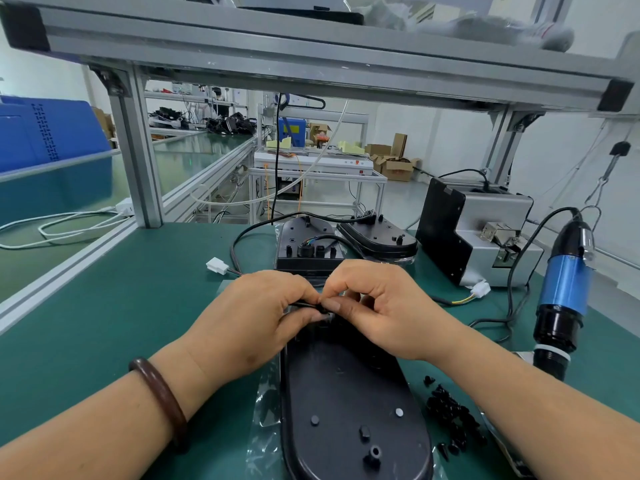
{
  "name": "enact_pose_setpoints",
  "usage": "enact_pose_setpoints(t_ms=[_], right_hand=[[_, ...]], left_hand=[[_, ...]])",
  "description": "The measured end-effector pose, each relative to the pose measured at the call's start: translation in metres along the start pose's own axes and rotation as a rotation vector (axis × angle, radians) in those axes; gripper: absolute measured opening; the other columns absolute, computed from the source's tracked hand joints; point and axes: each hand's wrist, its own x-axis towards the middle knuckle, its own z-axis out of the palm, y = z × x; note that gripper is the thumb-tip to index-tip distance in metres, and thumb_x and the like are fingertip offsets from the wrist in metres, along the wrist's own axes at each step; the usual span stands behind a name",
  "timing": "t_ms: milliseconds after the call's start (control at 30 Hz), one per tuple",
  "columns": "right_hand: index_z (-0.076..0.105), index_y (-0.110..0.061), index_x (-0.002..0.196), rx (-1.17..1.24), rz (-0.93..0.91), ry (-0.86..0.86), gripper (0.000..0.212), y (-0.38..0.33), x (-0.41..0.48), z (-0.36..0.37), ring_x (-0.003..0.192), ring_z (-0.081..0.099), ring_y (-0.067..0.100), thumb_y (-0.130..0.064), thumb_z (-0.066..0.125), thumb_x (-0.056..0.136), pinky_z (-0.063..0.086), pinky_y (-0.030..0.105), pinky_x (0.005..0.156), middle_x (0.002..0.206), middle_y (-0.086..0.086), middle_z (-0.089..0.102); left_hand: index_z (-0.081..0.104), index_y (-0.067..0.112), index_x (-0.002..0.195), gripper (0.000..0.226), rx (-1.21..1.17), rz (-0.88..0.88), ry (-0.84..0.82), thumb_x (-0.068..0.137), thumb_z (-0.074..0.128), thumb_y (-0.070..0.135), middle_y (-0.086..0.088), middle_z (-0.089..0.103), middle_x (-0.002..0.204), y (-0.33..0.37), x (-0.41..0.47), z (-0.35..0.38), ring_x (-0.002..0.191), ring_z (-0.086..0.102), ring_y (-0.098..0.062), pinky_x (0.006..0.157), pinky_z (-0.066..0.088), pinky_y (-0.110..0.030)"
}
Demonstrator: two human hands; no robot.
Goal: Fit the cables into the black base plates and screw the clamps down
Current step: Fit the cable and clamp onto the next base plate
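Cable (304, 303) is pinched by left hand (256, 318) & right hand (375, 306), fingers curled, at far end of base plate (346, 396); seating in slot prob. req'd next.

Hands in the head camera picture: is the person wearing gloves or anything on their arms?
No gloves and no sleeves: the left hand and the right hand are bare, and so are both forearms. The left wrist wears one thick, smooth, dark brown bangle, round like a ring. The right wrist wears nothing.
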Motion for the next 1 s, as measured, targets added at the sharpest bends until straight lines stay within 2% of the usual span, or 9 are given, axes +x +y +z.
enact_pose_setpoints(t_ms=[200,267,400,533,633,733,833,933,1000], right_hand=[[0.070,-0.006,0.084,0.054,0.010,0.070,0.006,0.0030,-0.0012,0.0034,0.071,0.056,0.010,-0.005,0.065,0.087,0.046,0.027,0.067,0.078,-0.003,0.063],[0.070,-0.008,0.083,0.101,0.060,0.088,0.007,0.0032,-0.0021,0.0050,0.068,0.054,0.005,-0.003,0.066,0.087,0.045,0.023,0.065,0.075,-0.008,0.062],[0.070,-0.012,0.080,0.205,0.184,0.093,0.012,0.0025,-0.0020,0.0068,0.063,0.050,0.014,-0.003,0.066,0.088,0.043,0.033,0.059,0.069,-0.002,0.062],[0.069,-0.013,0.078,0.245,0.243,0.099,0.013,0.0037,-0.0016,0.0089,0.058,0.043,0.011,-0.006,0.065,0.089,0.037,0.026,0.056,0.064,-0.002,0.057],[0.068,-0.012,0.080,0.257,0.227,0.109,0.012,0.0053,-0.0024,0.0097,0.057,0.042,0.017,-0.005,0.065,0.089,0.037,0.030,0.055,0.065,-0.001,0.056],[0.070,-0.009,0.083,0.198,0.138,0.101,0.009,0.0050,-0.0025,0.0081,0.067,0.054,0.028,-0.003,0.065,0.088,0.045,0.036,0.064,0.074,0.006,0.063],[0.072,-0.007,0.088,0.169,0.089,0.066,0.008,0.0058,-0.0040,0.0033,0.073,0.058,0.017,-0.006,0.064,0.088,0.047,0.030,0.070,0.081,0.004,0.066],[0.071,-0.007,0.093,0.229,0.118,0.014,0.008,0.0072,-0.0053,0.0026,0.066,0.050,0.014,-0.008,0.067,0.085,0.044,0.034,0.063,0.082,-0.001,0.063],[0.070,-0.006,0.092,0.246,0.127,0.022,0.009,0.0087,-0.0056,0.0046,0.063,0.047,0.011,-0.005,0.071,0.083,0.041,0.031,0.059,0.080,-0.003,0.062]], left_hand=[[0.072,0.017,0.090,0.036,0.034,0.034,-0.011,0.087,0.045,0.042,0.008,0.067,0.076,0.0006,-0.0019,0.0012,0.075,0.051,-0.007,0.070,0.040,-0.019],[0.072,0.016,0.089,0.035,0.031,0.037,0.000,0.087,0.045,0.039,0.008,0.066,0.075,0.0013,-0.0021,0.0023,0.073,0.051,-0.007,0.068,0.039,-0.018],[0.072,0.017,0.089,0.022,0.033,0.032,0.018,0.088,0.055,0.030,0.008,0.066,0.074,0.0004,-0.0021,0.0038,0.070,0.053,-0.010,0.067,0.040,-0.018],[0.072,0.017,0.090,0.018,0.013,0.022,0.018,0.087,0.057,0.027,0.008,0.066,0.073,0.0000,-0.0021,0.0048,0.069,0.053,-0.009,0.067,0.041,-0.021],[0.073,0.016,0.092,0.016,-0.011,0.017,0.011,0.086,0.059,0.022,0.008,0.066,0.075,-0.0007,-0.0016,0.0042,0.073,0.051,-0.008,0.068,0.040,-0.017],[0.072,0.015,0.093,0.018,-0.011,0.012,-0.007,0.086,0.058,0.023,0.010,0.064,0.076,-0.0018,-0.0017,0.0037,0.075,0.050,-0.006,0.069,0.037,-0.013],[0.072,0.015,0.089,0.018,-0.023,0.007,-0.011,0.086,0.057,0.023,0.010,0.063,0.072,-0.0016,-0.0020,0.0037,0.072,0.049,-0.007,0.066,0.037,-0.015],[0.070,0.016,0.085,0.017,-0.045,-0.009,-0.005,0.087,0.055,0.025,0.012,0.060,0.070,-0.0012,-0.0018,0.0037,0.071,0.049,-0.006,0.064,0.038,-0.016],[0.069,0.019,0.085,0.018,-0.052,-0.024,-0.012,0.087,0.053,0.028,0.017,0.055,0.069,-0.0013,-0.0015,0.0034,0.071,0.048,-0.004,0.064,0.037,-0.013]])
